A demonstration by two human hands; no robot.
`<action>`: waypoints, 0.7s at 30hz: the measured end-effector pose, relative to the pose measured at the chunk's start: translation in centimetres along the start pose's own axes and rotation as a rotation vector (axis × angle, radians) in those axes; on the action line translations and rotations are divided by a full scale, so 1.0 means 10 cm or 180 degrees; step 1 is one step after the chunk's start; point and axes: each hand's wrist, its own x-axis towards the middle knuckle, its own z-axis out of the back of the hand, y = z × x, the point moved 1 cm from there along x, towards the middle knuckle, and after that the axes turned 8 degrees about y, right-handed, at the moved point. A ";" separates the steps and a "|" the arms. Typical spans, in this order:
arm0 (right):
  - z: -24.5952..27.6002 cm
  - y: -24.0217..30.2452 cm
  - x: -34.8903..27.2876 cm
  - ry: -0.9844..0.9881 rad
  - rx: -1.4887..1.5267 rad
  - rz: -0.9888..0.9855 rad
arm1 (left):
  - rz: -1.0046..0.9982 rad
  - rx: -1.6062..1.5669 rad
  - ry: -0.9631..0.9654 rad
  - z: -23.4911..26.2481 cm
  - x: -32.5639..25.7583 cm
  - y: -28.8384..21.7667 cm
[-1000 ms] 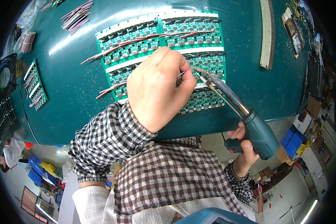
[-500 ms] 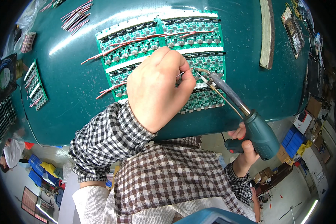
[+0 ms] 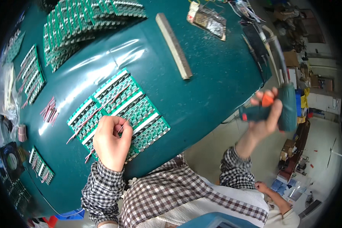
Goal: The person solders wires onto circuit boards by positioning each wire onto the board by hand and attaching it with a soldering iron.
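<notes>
Pinching a thin, pale wire (image 3: 121,128) between narrowly set fingers, the person's left hand (image 3: 112,140) is over a green rectangular circuit-board panel (image 3: 138,107) with white strips and rows of small parts. The panel lies angled near the front edge of a glossy dark teal worktop (image 3: 201,95). Any print on it is too small to read. The right hand (image 3: 268,110), blurred, has its fingers wrapped around a dark green, pistol-shaped soldering gun (image 3: 288,106) with a metal barrel, well apart from the panel. Farther back are piled green circuit panels (image 3: 76,26) and a straight, pale wooden bar (image 3: 174,45). Beyond the worktop, a pale grey floor (image 3: 205,159) shows; another person's bare forearm (image 3: 277,197) appears at lower right.
</notes>
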 end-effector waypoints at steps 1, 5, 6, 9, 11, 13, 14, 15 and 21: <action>0.10 -0.24 0.18 0.0370 -0.0787 0.0182 | -0.0012 -0.0043 0.0023 -0.02 0.00 -0.03; -0.26 -0.38 0.49 -0.0281 -0.0547 -0.0075 | -0.0007 -0.0032 -0.0001 0.02 0.10 0.00; -0.22 -0.35 0.41 -0.0341 -0.0275 0.0179 | -0.0031 -0.0018 0.0003 0.03 0.08 0.00; -0.28 -0.45 0.70 0.0316 -0.0643 -0.0260 | 0.0009 -0.0022 0.0087 0.04 0.10 -0.03; -0.19 -0.44 0.55 -0.0020 -0.0422 -0.0095 | 0.0052 -0.0054 0.0185 0.06 0.11 0.01; -0.11 -0.44 0.51 -0.0259 -0.0189 0.0062 | 0.0004 -0.0101 0.0212 0.05 0.08 0.02; -0.10 -0.44 0.53 -0.0257 -0.0191 0.0039 | 0.0022 -0.0091 0.0222 0.03 0.05 0.03; -0.16 -0.47 0.59 0.0023 -0.0468 -0.0158 | 0.0051 -0.0169 0.0237 0.01 0.07 0.05; -0.05 -0.38 0.38 0.0043 0.0033 -0.0812 | 0.0027 -0.0244 0.0263 0.04 0.06 0.06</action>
